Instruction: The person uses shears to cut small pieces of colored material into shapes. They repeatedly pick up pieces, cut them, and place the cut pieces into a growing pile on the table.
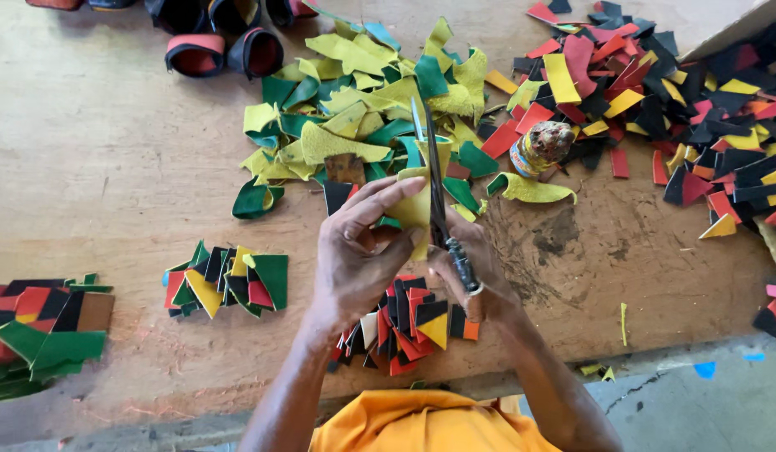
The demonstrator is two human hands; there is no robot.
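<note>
The left hand [358, 251] pinches a yellow leather scrap [414, 208] between thumb and fingers just above the wooden table [112, 167], while the right hand [476, 280] is closed around the handles of long scissors [438, 197] whose blades run up across it. The piece looks thin, soft and light (floppy, I'd judge), best held near the cut line. Below lies a stack of cut pieces [413, 322]; beyond, a heap of green and yellow offcuts [354, 117].

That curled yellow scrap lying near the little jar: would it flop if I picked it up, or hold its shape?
The curled yellow leather-like scrap would probably flop: it looks thin and already bends on the wooden table. Likely light too, like the cut pieces heaped around it. Being flat, it seems unlikely to roll.
</note>
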